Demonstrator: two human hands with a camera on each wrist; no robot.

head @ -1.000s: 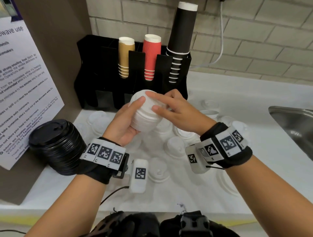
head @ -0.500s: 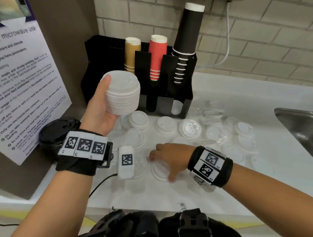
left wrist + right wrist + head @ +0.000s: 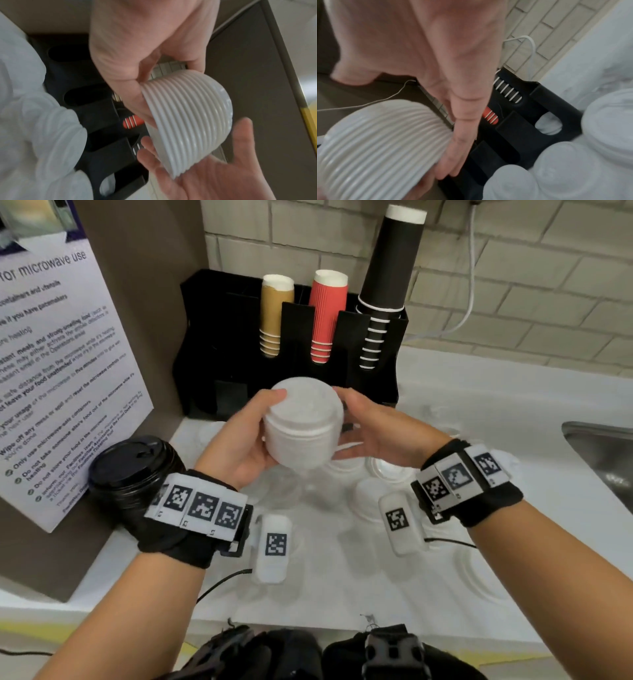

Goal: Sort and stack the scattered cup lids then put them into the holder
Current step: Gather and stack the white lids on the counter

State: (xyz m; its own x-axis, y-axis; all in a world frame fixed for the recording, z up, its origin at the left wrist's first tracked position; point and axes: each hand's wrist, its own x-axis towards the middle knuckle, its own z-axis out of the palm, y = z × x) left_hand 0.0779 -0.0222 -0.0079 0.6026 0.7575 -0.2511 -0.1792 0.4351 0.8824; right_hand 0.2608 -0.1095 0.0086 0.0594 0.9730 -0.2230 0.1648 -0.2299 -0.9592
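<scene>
A stack of white cup lids is held in the air in front of the black holder. My left hand grips the stack from the left, thumb on its top rim. My right hand lies against its right side with fairly straight fingers. The left wrist view shows the ribbed stack between my left hand and the open palm of my right hand. In the right wrist view my right fingers rest along the stack. Several loose white lids lie on the counter below.
The holder carries brown cups, red cups and black cups. A stack of black lids stands at the left by a notice board. A steel sink is at the right.
My right hand has come up from the lids on the counter to the stack. My left hand has brought the stack down and to the middle.
</scene>
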